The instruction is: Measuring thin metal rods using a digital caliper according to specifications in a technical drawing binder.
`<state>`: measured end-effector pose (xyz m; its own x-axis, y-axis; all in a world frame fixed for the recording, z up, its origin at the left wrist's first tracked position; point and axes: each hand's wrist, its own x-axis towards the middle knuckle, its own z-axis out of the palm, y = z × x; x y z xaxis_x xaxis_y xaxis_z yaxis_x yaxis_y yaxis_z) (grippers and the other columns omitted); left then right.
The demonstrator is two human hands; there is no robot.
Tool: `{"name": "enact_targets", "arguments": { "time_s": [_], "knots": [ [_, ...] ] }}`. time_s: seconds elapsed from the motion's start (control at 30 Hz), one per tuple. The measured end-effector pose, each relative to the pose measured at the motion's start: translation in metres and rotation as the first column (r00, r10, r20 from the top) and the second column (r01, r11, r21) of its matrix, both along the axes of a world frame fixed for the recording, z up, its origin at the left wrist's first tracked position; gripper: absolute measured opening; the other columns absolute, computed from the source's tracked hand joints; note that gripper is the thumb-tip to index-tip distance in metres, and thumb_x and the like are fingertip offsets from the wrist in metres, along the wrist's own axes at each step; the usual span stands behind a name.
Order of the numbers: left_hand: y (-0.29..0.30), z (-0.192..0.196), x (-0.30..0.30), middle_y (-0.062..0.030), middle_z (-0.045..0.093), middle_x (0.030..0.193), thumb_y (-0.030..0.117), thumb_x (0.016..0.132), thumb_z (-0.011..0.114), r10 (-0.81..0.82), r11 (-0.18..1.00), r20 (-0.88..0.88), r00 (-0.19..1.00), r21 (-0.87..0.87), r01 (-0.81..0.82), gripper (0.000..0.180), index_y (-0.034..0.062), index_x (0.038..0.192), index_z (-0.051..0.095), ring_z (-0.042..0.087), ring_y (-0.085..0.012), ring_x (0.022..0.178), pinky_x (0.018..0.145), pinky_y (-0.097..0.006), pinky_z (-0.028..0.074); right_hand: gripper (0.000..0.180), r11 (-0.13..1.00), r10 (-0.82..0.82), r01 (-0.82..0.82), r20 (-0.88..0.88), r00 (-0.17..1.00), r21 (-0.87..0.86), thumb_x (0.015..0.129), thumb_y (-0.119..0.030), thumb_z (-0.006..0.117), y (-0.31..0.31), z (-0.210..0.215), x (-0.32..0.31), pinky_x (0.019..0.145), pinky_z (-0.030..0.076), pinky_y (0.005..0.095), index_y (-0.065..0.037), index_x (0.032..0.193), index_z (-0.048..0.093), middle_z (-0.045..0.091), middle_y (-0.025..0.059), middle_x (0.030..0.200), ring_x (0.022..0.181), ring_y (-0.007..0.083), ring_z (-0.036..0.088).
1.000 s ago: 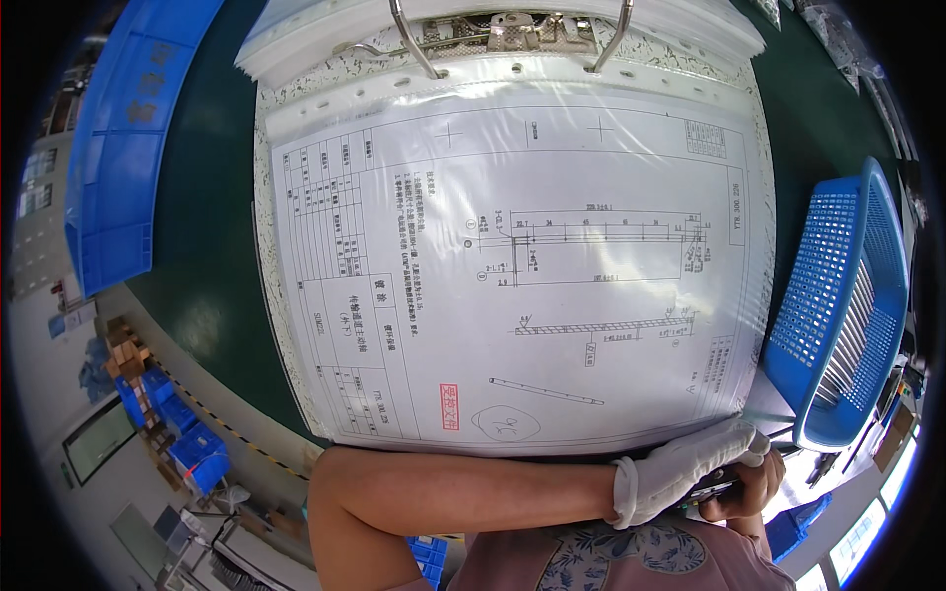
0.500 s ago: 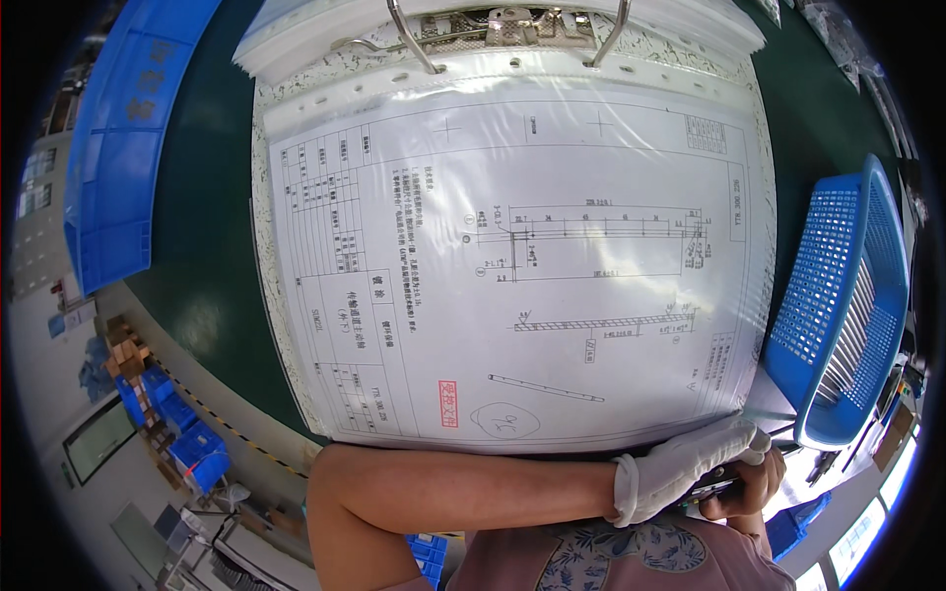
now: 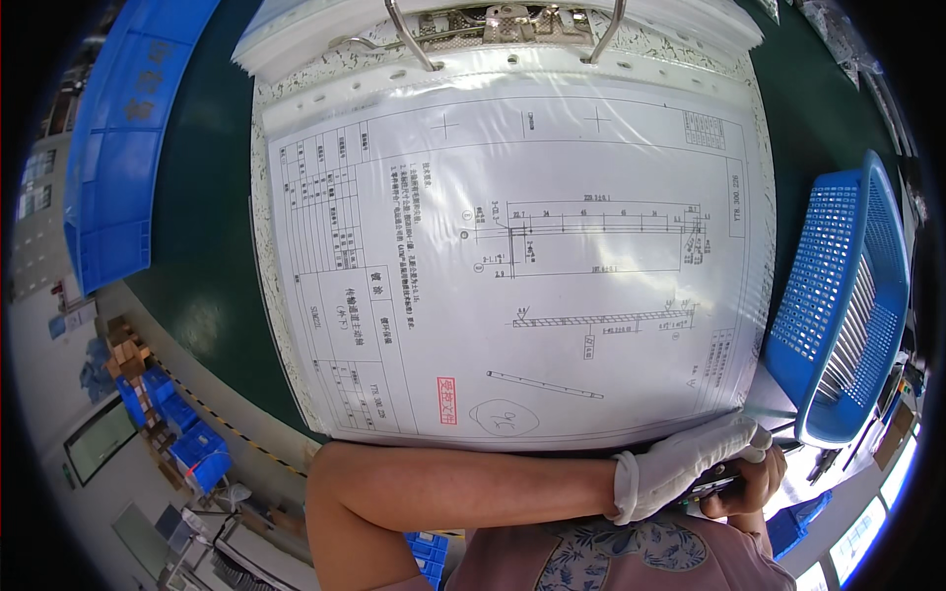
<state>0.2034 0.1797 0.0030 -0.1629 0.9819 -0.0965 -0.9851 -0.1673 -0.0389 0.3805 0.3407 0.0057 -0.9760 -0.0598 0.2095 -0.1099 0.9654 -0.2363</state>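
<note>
My left forearm crosses from the lower left along the near edge of the open binder. My left hand, in a white glove, has its fingers bent over a small dark device, close to my chest. My bare right hand curls around the same device from the right, its thumb against it. Most of the device is hidden by the hands, so its kind cannot be made out. Above the forearm lies a technical drawing of a long thin rod, in a clear sleeve, with a red stamp.
Metal binder rings stand at the far side. A blue perforated basket of thin metal rods sits at the right. At the left is a large blue bin on the green tabletop. More blue bins stand beyond at lower left.
</note>
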Motion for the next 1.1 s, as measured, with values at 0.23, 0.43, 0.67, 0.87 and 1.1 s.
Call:
{"name": "enact_targets", "arguments": {
  "time_s": [0.23,0.43,0.67,0.87,1.1],
  "knots": [
    [0.004,-0.001,-0.005,-0.0011,0.043,0.062,0.035,0.093,0.039,0.007,0.999,-0.052,0.999,0.037,-0.005,0.043,0.0073,0.061,0.046,0.041,-0.012,0.062,0.063,-0.025,0.033,0.061,1.0,0.027,-0.027,-0.047,0.999,-0.005,0.073,-0.059,0.047,0.008,-0.009,0.008,0.072,0.045,0.0427,0.001,0.078,0.054,0.058,0.0191,0.083,0.078,0.0326,0.056],
    [0.003,0.003,-0.015,-0.0019,0.039,0.059,0.036,0.093,0.036,0.027,0.998,-0.111,0.993,0.062,-0.02,0.051,0.0082,0.051,0.04,0.038,-0.0154,0.063,0.065,-0.027,0.033,0.059,0.998,0.058,-0.059,-0.046,0.997,-0.018,0.073,-0.057,0.049,0.007,-0.007,-0.006,0.071,0.044,0.0422,0.001,0.08,0.055,0.057,0.0184,0.082,0.077,0.0321,0.056],
    [0.003,-0.024,0.019,-0.0069,0.055,0.102,0.029,0.094,0.039,-0.156,0.984,0.091,0.984,0.096,0.147,0.031,0.0026,0.105,0.053,0.052,-0.0136,0.091,0.083,-0.027,0.04,0.05,1.0,0.006,-0.006,-0.036,0.999,0.009,0.068,-0.053,0.056,-0.002,0.0,-0.013,0.059,0.035,0.0372,-0.003,0.07,0.05,0.05,0.0116,0.066,0.059,0.0273,0.047],
    [-0.002,-0.044,0.004,-0.0113,0.059,0.114,0.046,0.089,0.047,-0.321,0.943,0.021,0.947,-0.084,0.321,0.047,0.0108,0.12,0.052,0.056,-0.0195,0.099,0.087,-0.031,0.045,0.024,0.978,0.002,0.005,0.037,0.999,-0.208,0.072,-0.019,0.067,-0.025,0.022,-0.041,0.059,0.051,0.0364,-0.003,0.089,0.063,0.063,0.0154,0.077,0.064,0.0274,0.063],
    [-0.002,-0.027,-0.01,-0.0117,0.059,0.108,0.053,0.086,0.047,-0.249,0.965,-0.135,0.959,0.05,0.258,0.049,0.013,0.114,0.053,0.056,-0.0223,0.098,0.084,-0.035,0.045,0.027,0.983,-0.047,0.026,-0.112,0.993,-0.182,0.072,-0.021,0.067,-0.022,0.015,-0.037,0.054,0.05,0.0336,0.001,0.086,0.062,0.062,0.0149,0.072,0.058,0.0255,0.061]
  ]
}}
